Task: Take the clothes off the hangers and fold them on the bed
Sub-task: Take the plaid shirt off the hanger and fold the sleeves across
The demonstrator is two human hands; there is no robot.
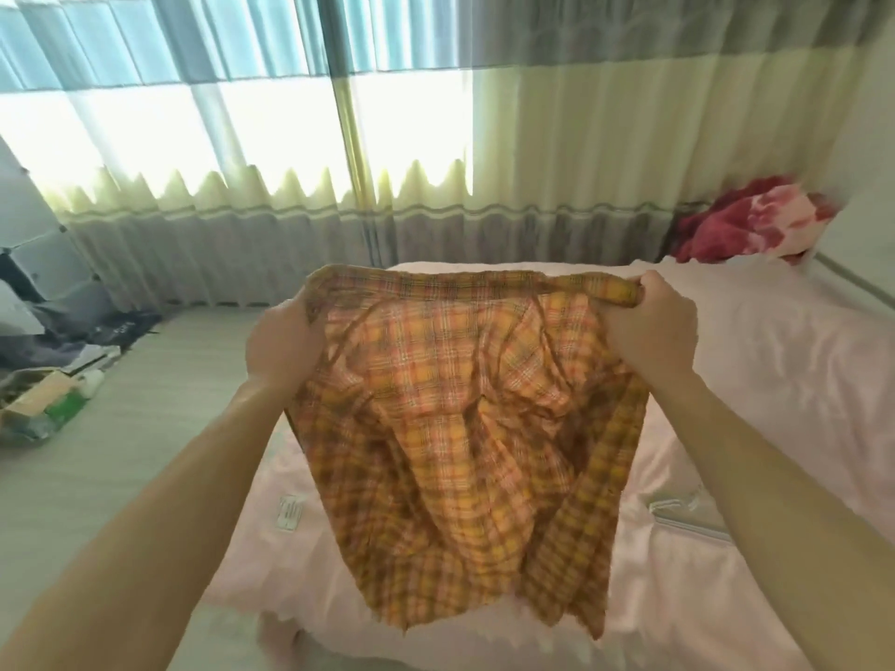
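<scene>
The plaid garment [460, 428], checked in yellow, orange and brown, hangs spread in the air above the bed [775, 360]. Its top edge is pulled straight and its lower folds drape loose just over the bed's pink sheet. On the floor left of the bed sits an open cardboard box [43, 404] among clutter. A small white label [289, 513] lies on the bed's left side, and a long pleated curtain [232, 225] hangs behind the bed. On the bed's right side lies a pale thin object [687, 518], perhaps a hanger, too blurred to be sure. A red and pink blanket [755, 220] is heaped at the bed's far right corner. The left hand [283, 341] grips the garment's top left corner, fingers tucked behind the cloth. The right hand [649, 326] clenches the bunched top right corner. Both bare arms reach forward over the bed's near end.
</scene>
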